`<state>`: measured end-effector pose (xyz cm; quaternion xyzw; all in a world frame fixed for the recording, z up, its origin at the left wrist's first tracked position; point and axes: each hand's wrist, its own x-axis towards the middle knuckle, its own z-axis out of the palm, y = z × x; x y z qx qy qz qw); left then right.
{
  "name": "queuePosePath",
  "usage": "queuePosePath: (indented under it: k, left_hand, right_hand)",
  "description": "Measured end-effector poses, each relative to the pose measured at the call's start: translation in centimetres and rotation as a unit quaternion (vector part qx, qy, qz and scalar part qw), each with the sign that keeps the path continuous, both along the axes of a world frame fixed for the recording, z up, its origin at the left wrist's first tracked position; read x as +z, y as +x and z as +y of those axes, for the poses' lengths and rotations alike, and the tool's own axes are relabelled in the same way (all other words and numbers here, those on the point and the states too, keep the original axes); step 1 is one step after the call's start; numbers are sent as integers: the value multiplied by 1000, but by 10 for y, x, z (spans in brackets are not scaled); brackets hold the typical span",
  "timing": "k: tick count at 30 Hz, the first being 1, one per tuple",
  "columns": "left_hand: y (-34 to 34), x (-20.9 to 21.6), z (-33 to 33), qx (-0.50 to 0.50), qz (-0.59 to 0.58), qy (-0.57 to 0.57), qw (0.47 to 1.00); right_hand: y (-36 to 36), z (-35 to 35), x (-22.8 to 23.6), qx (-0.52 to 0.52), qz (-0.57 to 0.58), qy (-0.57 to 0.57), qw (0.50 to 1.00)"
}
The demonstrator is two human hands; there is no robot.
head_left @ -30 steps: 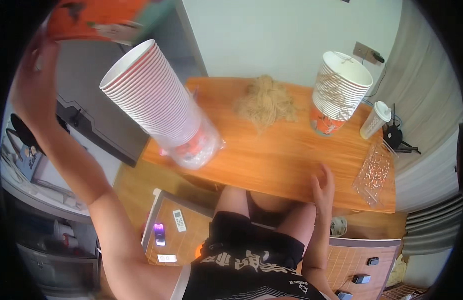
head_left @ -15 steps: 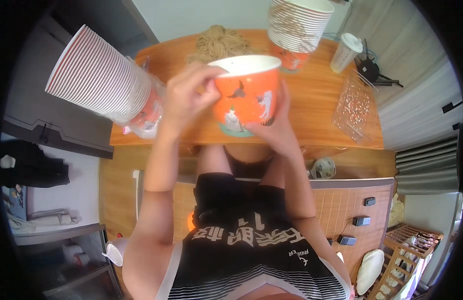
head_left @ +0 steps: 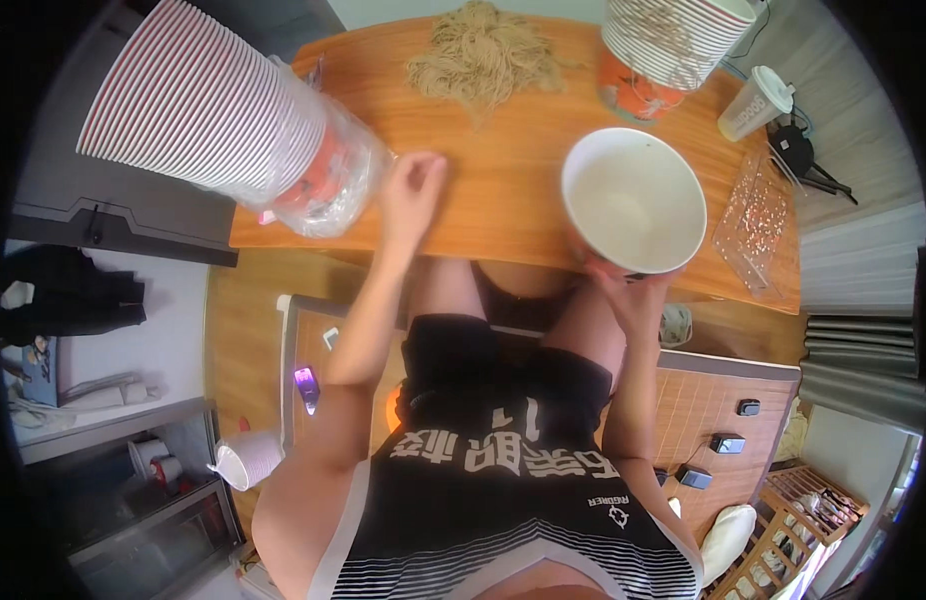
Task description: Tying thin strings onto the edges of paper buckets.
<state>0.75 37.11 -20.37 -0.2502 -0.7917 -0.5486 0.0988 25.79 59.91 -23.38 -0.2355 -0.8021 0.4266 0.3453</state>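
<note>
Cupping the near side, as the right hand (head_left: 631, 301) does, suits this likely light, dentable bucket (head_left: 635, 198); left hand (head_left: 411, 196) curls empty.

Soft, fairly bright light covers the bench (head_left: 503, 200), with darker shadow under its near edge. Clear plastic wrap (head_left: 351, 195) glints by the bench's near left corner. The left hand (head_left: 411, 198) looks slightly blurred. Fisheye distortion bows the bench's far edge, and blackness swallows the view's corners.
</note>
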Motion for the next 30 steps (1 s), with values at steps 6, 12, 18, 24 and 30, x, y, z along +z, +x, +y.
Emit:
queuePosePath:
  k: [6, 12, 18, 24, 30]
  left_hand:
    - [-44, 4, 56, -5, 72, -148, 986]
    - [-61, 11, 111, 19, 91, -295, 951]
    - [-67, -3, 109, 40, 91, -280, 955]
    - [-82, -11, 112, 36, 55, -272, 960]
    - [-88, -16, 107, 39, 51, -322, 945]
  right_hand:
    - [-17, -7, -11, -5, -31, 126, 991]
    - [-22, -25, 9, -35, 22, 41, 998]
    - [-18, -21, 11, -8, -67, 105, 992]
    - [-30, -30, 30, -18, -6, 45, 999]
    - [-39, -35, 46, 8, 41, -4, 999]
